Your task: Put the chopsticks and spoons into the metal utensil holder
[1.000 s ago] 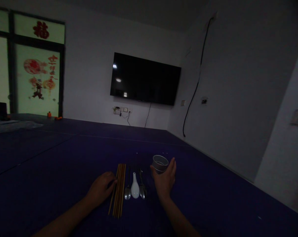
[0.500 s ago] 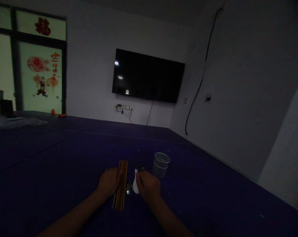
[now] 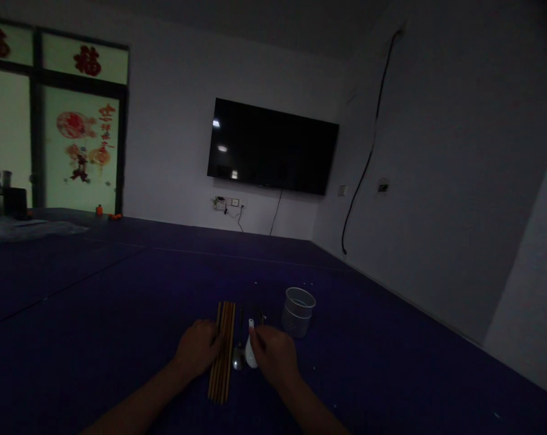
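Observation:
A row of wooden chopsticks (image 3: 223, 356) lies lengthwise on the purple surface. My left hand (image 3: 198, 345) is closed against their left side, with the thumb touching the sticks. To their right lie a metal spoon (image 3: 238, 357), bowl towards me, and a white soup spoon (image 3: 250, 355). My right hand (image 3: 277, 355) is curled closed, its fingertips at the white spoon's handle. Past its knuckles the end of a metal utensil (image 3: 263, 316) shows; the rest is hidden under the hand. A grey mesh-like cup (image 3: 298, 314) stands upright just beyond my right hand.
The wide purple surface (image 3: 119, 290) reaches to the walls. A black television (image 3: 273, 145) hangs on the far wall, above sockets and cables (image 3: 230, 204). Small orange things (image 3: 114, 216) sit near the glass door (image 3: 83, 145), with plastic sheeting (image 3: 32, 229) further left.
The view has tilted slightly upward, so everything appears a little lower. Both hands keep about the same place beside the chopsticks and spoons.

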Available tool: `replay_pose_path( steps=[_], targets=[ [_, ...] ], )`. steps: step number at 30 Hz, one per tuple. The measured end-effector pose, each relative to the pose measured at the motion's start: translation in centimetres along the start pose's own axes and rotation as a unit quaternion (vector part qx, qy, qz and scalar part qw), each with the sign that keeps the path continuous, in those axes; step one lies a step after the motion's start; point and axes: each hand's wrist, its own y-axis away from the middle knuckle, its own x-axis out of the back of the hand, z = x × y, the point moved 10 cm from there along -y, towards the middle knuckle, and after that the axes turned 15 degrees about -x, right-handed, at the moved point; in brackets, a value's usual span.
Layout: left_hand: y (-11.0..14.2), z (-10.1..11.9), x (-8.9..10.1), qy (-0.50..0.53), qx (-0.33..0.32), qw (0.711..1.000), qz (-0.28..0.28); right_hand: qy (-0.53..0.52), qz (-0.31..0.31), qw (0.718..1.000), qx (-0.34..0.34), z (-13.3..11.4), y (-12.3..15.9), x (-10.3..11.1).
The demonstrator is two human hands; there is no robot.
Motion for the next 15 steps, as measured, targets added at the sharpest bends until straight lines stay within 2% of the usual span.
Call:
replay_pose_path(
  steps=[6, 15],
  targets=[
    [-0.2, -0.1, -0.3, -0.012, 0.0, 1.0, -0.004, 0.003, -0.04, 0.999, -0.019, 0.3, -0.1, -0.6],
    [0.2, -1.0, -0.1, -0.021, 0.053, 0.998, -0.024, 0.007, -0.045, 0.998, -0.033, 0.7, -0.2, -1.0]
  ],
)
